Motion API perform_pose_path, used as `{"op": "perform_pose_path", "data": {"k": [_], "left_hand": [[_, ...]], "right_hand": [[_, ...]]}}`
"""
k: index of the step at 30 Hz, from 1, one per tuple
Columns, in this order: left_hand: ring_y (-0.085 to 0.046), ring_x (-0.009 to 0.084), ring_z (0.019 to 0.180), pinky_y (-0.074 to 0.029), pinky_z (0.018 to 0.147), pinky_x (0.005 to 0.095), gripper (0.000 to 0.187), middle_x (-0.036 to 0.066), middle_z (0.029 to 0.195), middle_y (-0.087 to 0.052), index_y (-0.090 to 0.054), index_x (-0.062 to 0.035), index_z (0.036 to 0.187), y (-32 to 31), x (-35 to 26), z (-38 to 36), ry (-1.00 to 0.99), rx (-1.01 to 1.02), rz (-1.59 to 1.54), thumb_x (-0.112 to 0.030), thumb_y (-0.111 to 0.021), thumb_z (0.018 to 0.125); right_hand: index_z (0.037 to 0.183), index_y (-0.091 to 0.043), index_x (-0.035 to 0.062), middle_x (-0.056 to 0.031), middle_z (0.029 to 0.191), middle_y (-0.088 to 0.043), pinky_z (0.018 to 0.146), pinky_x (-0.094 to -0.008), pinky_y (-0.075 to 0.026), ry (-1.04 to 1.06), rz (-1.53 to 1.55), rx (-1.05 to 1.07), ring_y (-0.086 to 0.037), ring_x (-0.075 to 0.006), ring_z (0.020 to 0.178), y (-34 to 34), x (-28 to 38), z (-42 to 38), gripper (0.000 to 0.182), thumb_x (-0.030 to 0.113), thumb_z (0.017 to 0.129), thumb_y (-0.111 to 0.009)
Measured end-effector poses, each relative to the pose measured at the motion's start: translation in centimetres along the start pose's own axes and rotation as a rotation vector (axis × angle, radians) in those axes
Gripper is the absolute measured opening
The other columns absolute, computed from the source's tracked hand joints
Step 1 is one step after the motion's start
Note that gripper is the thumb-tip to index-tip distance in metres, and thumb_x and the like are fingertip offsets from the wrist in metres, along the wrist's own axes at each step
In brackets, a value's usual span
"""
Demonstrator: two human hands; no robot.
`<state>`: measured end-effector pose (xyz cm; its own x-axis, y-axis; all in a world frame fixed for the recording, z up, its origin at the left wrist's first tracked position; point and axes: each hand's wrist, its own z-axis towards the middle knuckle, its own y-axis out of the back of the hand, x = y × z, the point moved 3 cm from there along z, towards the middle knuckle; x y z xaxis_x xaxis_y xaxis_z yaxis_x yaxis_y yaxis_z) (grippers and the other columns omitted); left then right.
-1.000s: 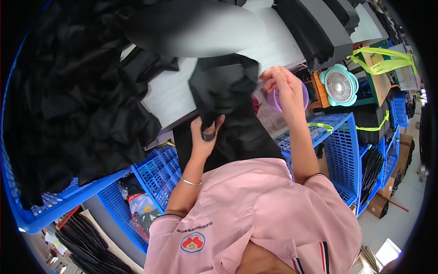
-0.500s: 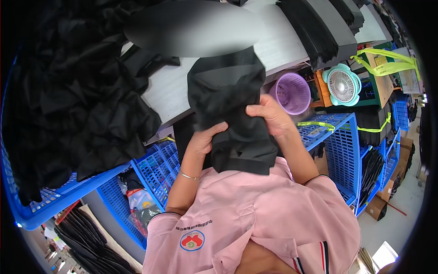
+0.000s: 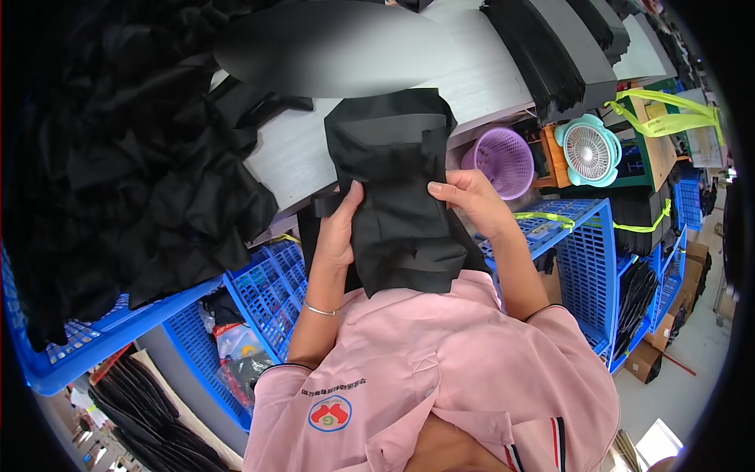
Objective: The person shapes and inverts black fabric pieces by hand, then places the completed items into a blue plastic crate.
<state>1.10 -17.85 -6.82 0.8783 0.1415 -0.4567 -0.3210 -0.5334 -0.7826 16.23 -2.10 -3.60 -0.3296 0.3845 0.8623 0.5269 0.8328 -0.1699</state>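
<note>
A piece of black fabric (image 3: 401,189) is stretched between my two hands, its far end over the edge of the white table (image 3: 295,149) and its near end against the pink shirt. My left hand (image 3: 338,228) grips the fabric's left edge, thumb on top and the other fingers hidden beneath. On the opposite edge, my right hand (image 3: 476,200) pinches the fabric between thumb and fingers. A short black strip sticks out beside my left hand.
A large heap of black fabric (image 3: 141,173) fills the left side over a blue crate (image 3: 102,334). Stacked black pieces (image 3: 543,59) lie at the upper right. Beyond my right hand are a purple basket (image 3: 503,161), a turquoise fan (image 3: 588,149) and a blue crate (image 3: 586,267).
The fabric is now flatter and spread wider. My left hand has moved up and slightly left along its edge; my right hand has shifted slightly.
</note>
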Motion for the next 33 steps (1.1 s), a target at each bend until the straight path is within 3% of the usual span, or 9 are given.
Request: {"op": "perform_pose_path", "data": {"k": [6, 8, 11, 14, 19, 23, 29, 32, 33], "left_hand": [[-0.063, 0.0203, 0.107, -0.053, 0.093, 0.0341, 0.044, 0.01, 0.123, -0.062, -0.051, -0.0007, 0.132, 0.3, 1.0, 0.7, -0.057, -0.019, 0.084, -0.021, -0.065, 0.096], [-0.062, 0.0184, 0.107, -0.051, 0.095, 0.0327, 0.048, 0.008, 0.123, -0.062, -0.049, -0.0009, 0.135, 0.5, 1.8, 0.9, -0.169, -0.077, 0.216, -0.021, -0.067, 0.095], [-0.06, 0.0149, 0.106, -0.048, 0.096, 0.0302, 0.043, 0.006, 0.119, -0.064, -0.056, -0.0001, 0.129, 1.1, 1.4, 0.1, -0.215, -0.135, 0.428, -0.024, -0.067, 0.095], [-0.061, 0.0144, 0.104, -0.049, 0.094, 0.0291, 0.041, 0.008, 0.118, -0.065, -0.06, 0.0009, 0.125, -0.8, 0.8, -0.8, -0.218, -0.154, 0.442, -0.026, -0.066, 0.096], [-0.062, 0.0168, 0.107, -0.049, 0.094, 0.0302, 0.042, 0.01, 0.122, -0.064, -0.059, 0.0014, 0.127, -0.7, 0.9, -0.1, -0.014, -0.078, 0.141, -0.027, -0.065, 0.096], [-0.06, 0.0183, 0.112, -0.052, 0.093, 0.0319, 0.041, 0.009, 0.119, -0.064, -0.057, 0.0012, 0.126, -1.9, 0.3, -0.8, -0.065, 0.059, 0.205, -0.026, -0.065, 0.096], [-0.06, 0.0174, 0.112, -0.052, 0.094, 0.0323, 0.039, 0.008, 0.118, -0.064, -0.058, -0.0008, 0.124, -0.7, 0.7, 0.4, -0.07, 0.01, 0.115, -0.023, -0.068, 0.093], [-0.061, 0.0167, 0.11, -0.052, 0.093, 0.0317, 0.043, 0.007, 0.117, -0.064, -0.059, -0.0011, 0.124, -0.5, 0.9, -0.1, -0.17, -0.072, 0.176, -0.022, -0.073, 0.089], [-0.062, 0.016, 0.107, -0.052, 0.091, 0.0303, 0.047, 0.007, 0.116, -0.065, -0.058, -0.0002, 0.124, -1.6, 0.8, -0.5, -0.126, -0.075, 0.408, -0.02, -0.076, 0.085]], "right_hand": [[0.103, -0.068, -0.0039, -0.0062, 0.099, -0.071, 0.082, -0.0278, -0.051, 0.011, 0.435, 0.075, -0.066, -0.0129, 0.088, -3.1, 0.1, 0.3, 0.029, 0.016, 0.084, -0.076], [0.102, -0.067, -0.0041, -0.0045, 0.096, -0.07, 0.081, -0.0257, -0.051, 0.012, 0.313, 0.022, -0.065, -0.0125, 0.085, -3.1, -1.6, 1.3, 0.029, 0.014, 0.082, -0.077], [0.111, -0.065, -0.0027, -0.0058, 0.101, -0.07, 0.081, -0.0247, -0.051, 0.048, -0.266, -0.216, -0.064, -0.0102, 0.09, 0.6, -3.2, 2.6, 0.034, 0.011, 0.082, -0.076], [0.11, -0.066, -0.0027, -0.0043, 0.097, -0.069, 0.077, -0.0239, -0.051, 0.154, -0.262, -0.242, -0.063, -0.0094, 0.085, 0.2, -3.7, 2.2, 0.032, 0.015, 0.085, -0.075], [0.116, -0.065, -0.0013, -0.0053, 0.101, -0.07, 0.078, -0.0252, -0.052, 0.079, 0.057, -0.142, -0.064, -0.0103, 0.087, -0.5, -4.3, 2.4, 0.036, 0.021, 0.089, -0.073], [0.119, -0.064, 0.0002, -0.0058, 0.107, -0.07, 0.08, -0.0264, -0.053, -0.085, 0.276, 0.013, -0.066, -0.0124, 0.093, 0.4, -4.8, 3.4, 0.038, 0.022, 0.089, -0.073], [0.113, -0.068, 0.0008, -0.0042, 0.102, -0.071, 0.079, -0.0265, -0.054, 0.071, 0.657, 0.017, -0.067, -0.0125, 0.089, -4.9, -0.2, 0.0, 0.03, 0.016, 0.087, -0.074], [0.111, -0.067, -0.0034, -0.0049, 0.1, -0.071, 0.079, -0.0263, -0.054, 0.123, 0.006, -0.174, -0.066, -0.0116, 0.086, -0.5, -2.4, 3.7, 0.032, 0.012, 0.085, -0.075], [0.113, -0.066, -0.0039, -0.0046, 0.1, -0.071, 0.077, -0.0259, -0.054, 0.135, -0.06, -0.222, -0.065, -0.0111, 0.085, 0.2, -3.0, 4.1, 0.034, 0.01, 0.084, -0.076]]}}
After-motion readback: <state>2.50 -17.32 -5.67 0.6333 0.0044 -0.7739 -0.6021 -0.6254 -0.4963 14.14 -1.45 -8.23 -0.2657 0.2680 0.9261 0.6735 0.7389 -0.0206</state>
